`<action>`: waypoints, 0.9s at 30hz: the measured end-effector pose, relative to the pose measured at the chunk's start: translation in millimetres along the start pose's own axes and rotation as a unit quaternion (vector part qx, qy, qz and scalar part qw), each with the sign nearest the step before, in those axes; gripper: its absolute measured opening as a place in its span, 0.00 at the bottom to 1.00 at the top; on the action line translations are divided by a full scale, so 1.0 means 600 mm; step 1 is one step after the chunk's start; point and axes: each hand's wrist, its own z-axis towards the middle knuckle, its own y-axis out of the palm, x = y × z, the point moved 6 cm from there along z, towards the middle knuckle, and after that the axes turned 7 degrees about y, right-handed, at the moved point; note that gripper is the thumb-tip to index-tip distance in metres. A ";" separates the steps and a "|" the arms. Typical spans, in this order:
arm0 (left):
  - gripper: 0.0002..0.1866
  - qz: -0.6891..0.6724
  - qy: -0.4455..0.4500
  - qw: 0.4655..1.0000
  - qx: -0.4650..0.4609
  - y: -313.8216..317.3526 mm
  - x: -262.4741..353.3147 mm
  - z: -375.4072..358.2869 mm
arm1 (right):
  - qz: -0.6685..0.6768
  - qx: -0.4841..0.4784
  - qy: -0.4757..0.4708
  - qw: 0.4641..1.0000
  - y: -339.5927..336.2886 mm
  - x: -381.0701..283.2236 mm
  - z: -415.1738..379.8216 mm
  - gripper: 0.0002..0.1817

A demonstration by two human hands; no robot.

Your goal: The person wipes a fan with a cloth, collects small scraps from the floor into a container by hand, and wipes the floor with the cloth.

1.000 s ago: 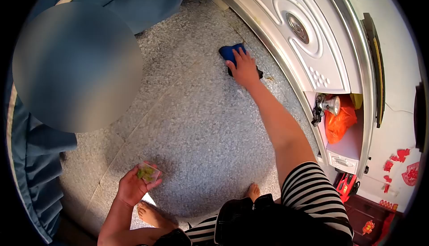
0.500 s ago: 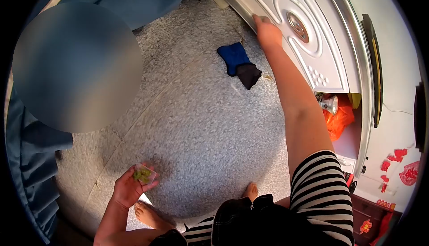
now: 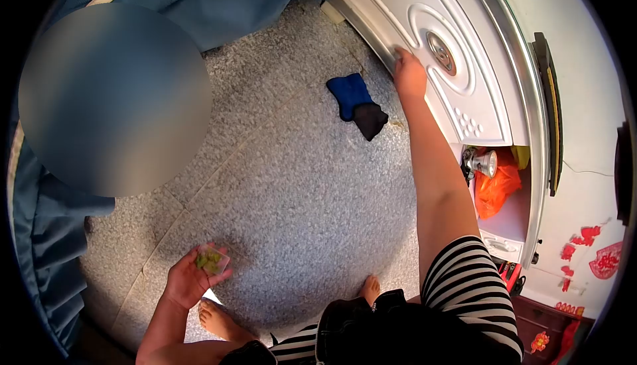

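My left hand (image 3: pixel 190 277) holds a small clear container (image 3: pixel 212 259) with green pieces in it, palm up above the speckled floor. My right hand (image 3: pixel 409 73) is at the lower edge of a white cabinet's sliding door (image 3: pixel 424 7), which has an oval metal emblem; its fingers curl against the door's edge. In the open part of the cabinet, beside the door, are an orange plastic bag (image 3: pixel 496 191) and a silver flashlight-like object (image 3: pixel 485 163).
A blue and black cloth item (image 3: pixel 358 105) lies on the grey floor (image 3: pixel 285 186). Blue curtains or fabric (image 3: pixel 245 0) hang at the top and left. My bare feet (image 3: pixel 219 320) stand below. Red decorations (image 3: pixel 605 260) mark the white wall. A blurred disc covers the upper left.
The view has shifted slightly. My right hand appears lower and a little to the right, still at the door edge, and more of the cabinet's opening shows. My left hand still holds the container.
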 end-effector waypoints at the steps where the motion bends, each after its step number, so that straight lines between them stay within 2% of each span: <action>1: 0.23 0.000 0.000 1.000 0.000 0.000 0.001 0.000 | -0.013 -0.006 -0.018 1.000 0.000 -0.005 0.000 0.17; 5: 0.23 -0.002 -0.002 1.000 -0.015 -0.001 0.001 -0.001 | -0.091 -0.036 -0.046 0.994 -0.010 -0.044 0.000 0.17; 6: 0.23 -0.002 0.000 1.000 -0.017 -0.002 0.001 -0.002 | -0.090 -0.037 -0.047 0.994 -0.013 -0.053 0.005 0.17; 8: 0.24 -0.004 0.002 1.000 -0.018 -0.003 0.000 -0.002 | -0.182 -0.082 -0.015 0.980 0.001 -0.062 0.019 0.15; 11: 0.24 -0.013 0.003 1.000 -0.017 -0.008 0.001 -0.010 | -0.222 -0.108 -0.026 0.969 0.021 -0.053 0.033 0.14; 18: 0.21 -0.014 0.006 1.000 -0.021 -0.010 0.003 -0.009 | -0.184 -0.097 -0.068 0.976 0.018 -0.025 0.036 0.10; 20: 0.21 -0.013 0.008 1.000 -0.024 -0.005 0.005 -0.005 | 0.020 -0.167 0.038 0.985 0.002 -0.025 -0.001 0.08; 21: 0.21 -0.010 0.011 1.000 -0.027 -0.001 0.006 -0.002 | 0.214 -0.213 0.110 0.947 -0.007 -0.043 -0.035 0.07; 22: 0.21 -0.012 0.012 0.999 -0.029 0.003 0.007 0.002 | 0.397 -0.250 0.176 0.865 -0.022 -0.078 -0.081 0.06; 25: 0.21 -0.035 0.010 0.999 -0.032 0.024 0.007 0.019 | 0.571 -0.299 0.148 0.750 -0.126 -0.224 -0.217 0.04; 27: 0.22 -0.060 0.010 0.997 -0.043 0.038 0.005 0.027 | 0.627 -0.282 0.128 0.715 -0.199 -0.317 -0.306 0.03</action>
